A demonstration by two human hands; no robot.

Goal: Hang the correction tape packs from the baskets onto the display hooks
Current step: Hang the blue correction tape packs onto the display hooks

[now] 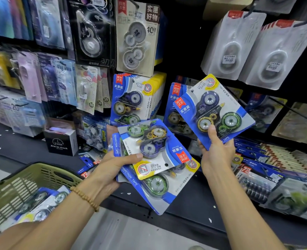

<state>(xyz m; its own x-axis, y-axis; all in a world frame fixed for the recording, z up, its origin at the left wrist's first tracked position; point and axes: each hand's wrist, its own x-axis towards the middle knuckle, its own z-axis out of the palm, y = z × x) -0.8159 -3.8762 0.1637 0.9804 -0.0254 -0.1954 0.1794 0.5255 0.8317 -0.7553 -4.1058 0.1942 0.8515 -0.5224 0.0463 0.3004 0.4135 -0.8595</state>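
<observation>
Blurred shelves behind; left hand [111,170] grips overlapping packs [154,159], right hand [215,152] one pack [214,110].

The scene is lit brightly and evenly from above and in front, with no strong shadows cast on the forearms. Deep darkness is seen behind the hanging goods, where the display wall [181,51] falls nearly black. Glare is thrown off the clear plastic blisters of the white packs [239,47] at the upper right, so their contents are washed out and soft. Heavy blur is found along the left edge, where the hanging packets [13,73] are smeared. The green basket [28,181] at the lower left is blurred too. Straight lines are bent outward towards the corners by the wide lens. The held pack [215,109] near the centre is rendered sharpest, its print legible.
</observation>
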